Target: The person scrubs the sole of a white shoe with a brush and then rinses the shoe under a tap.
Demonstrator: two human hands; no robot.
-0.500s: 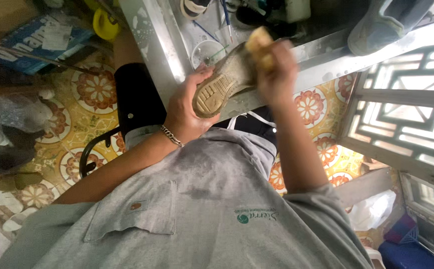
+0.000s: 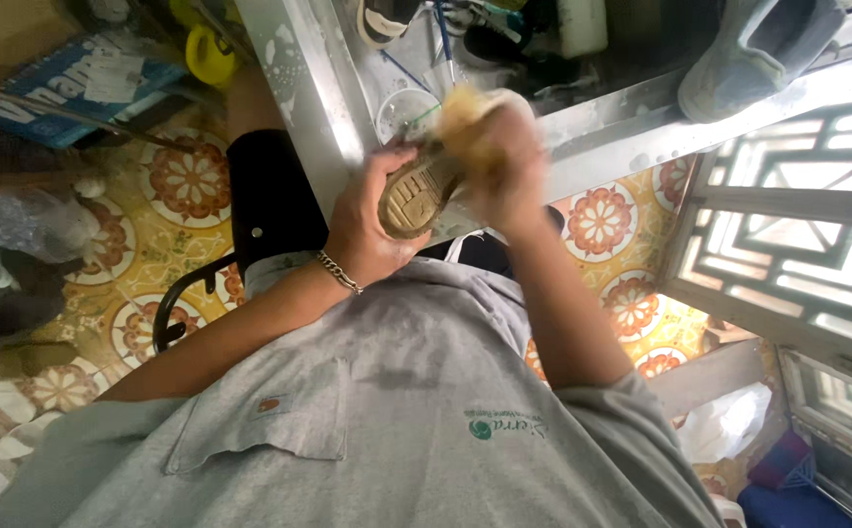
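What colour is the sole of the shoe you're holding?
The sole is tan with a ribbed tread, seen in the head view.

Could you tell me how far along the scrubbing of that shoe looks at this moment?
Done: hard to say; the tan sole of the shoe shows tread, but blur hides how clean it is. In hand: the left hand grips the shoe sole-up over the wet metal sink edge, while the right hand presses a yellowish sponge against it. Left: another grey shoe rests on the sink rim, with no hand on it.
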